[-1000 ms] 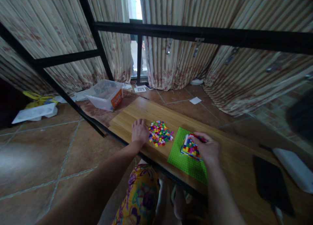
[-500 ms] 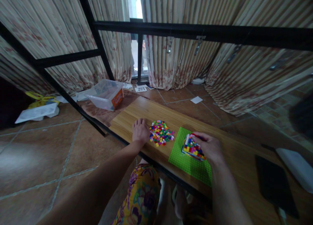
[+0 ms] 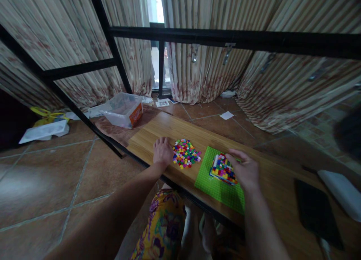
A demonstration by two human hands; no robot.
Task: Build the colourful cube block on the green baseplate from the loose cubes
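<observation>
Colour everywhere on this brown, wood-grained tabletop (image 3: 162,126)!
Loose bricks (image 3: 186,154) flash red, yellow, green, pink, orange and white; the brick block (image 3: 222,169) answers in mixed red, blue, white and yellow, over a lime-green baseplate (image 3: 207,181). Yellow fabric (image 3: 162,218) blooms with purple flowers, cream curtains (image 3: 194,77) run striped and blotched red, brown tiles (image 3: 75,173) carry pale lines.

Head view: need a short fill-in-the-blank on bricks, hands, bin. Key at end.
1. The pile of loose bricks lies between the left hand and a baseplate coloured ____.
2. Of the two hands, the one nearer the brick build on that plate is the ____ one.
3. The clear plastic bin has a label coloured ____.

Missing words: green; right; orange.
</observation>
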